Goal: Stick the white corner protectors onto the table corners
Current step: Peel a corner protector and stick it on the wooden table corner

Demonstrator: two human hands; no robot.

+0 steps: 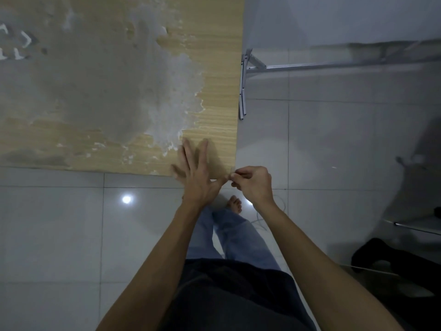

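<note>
— Pale, glossy floor tiles (59, 235) fill the lower part of the view, with one bright light reflection on them. What sits on the left?

— At the far left of the desk (222, 115), a few white corner protectors (16, 44) lie loose on the worn grey patch of the top. They are small L-shaped pieces. One angle piece has its elbow pointing right; two short strips below it run roughly away from the person. They are blurred, so I cannot count them surely.

— And the desk itself?

— Light wood grain, with a large grey-white scuffed area across its middle. Its near right corner is where both hands meet.

— The left hand?

— The left hand (198, 173) lies flat on the desk just inside that corner, fingers spread and pointing away from the person, thumb reaching right toward the corner. Its grip is spread wide and holds nothing.

— The right hand?

— The right hand (253, 180) hovers just off the corner, over the floor. Its grip is pressed together, fingertips pinching something small and pale right at the corner's tip. It is too small to tell whether that is a protector, or which way it runs.

— Further right?

— A white metal folding leg bracket (243, 87) hangs under the desk's right edge, with a bar running off to the right. A dark object (381, 256) lies on the floor at the lower right.
</note>
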